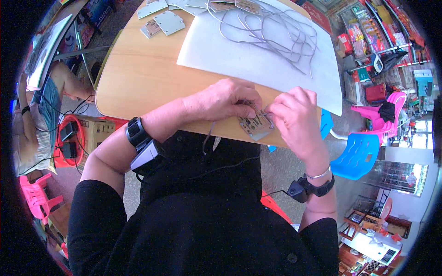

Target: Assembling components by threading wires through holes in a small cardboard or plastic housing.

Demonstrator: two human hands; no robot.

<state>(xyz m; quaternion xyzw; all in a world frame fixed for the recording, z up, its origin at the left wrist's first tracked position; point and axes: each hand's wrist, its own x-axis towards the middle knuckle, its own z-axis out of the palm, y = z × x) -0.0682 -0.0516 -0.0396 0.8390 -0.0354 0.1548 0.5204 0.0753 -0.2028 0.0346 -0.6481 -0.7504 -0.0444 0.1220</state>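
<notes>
A small flat brown tag (254, 125), dark-printed and pale-edged, is held at the near edge of the table. The fingers of my left hand (225, 99) are closed on its upper left part. Right beside it, the fingertips of my right hand (293, 112) are pinched together at the tag's right edge. What they grip seems to be a bit of grey cord, but the fingers largely hide it. A length of grey cord (208, 139) hangs over the table edge below my left hand.
A loose tangle of grey cords (276, 34) lies on a white sheet (207, 50) on the wooden table (133, 83). Several flat pale pieces (169, 23) are at the far left. A blue chair (357, 156) stands at right; another person's leg (69, 80) shows at left.
</notes>
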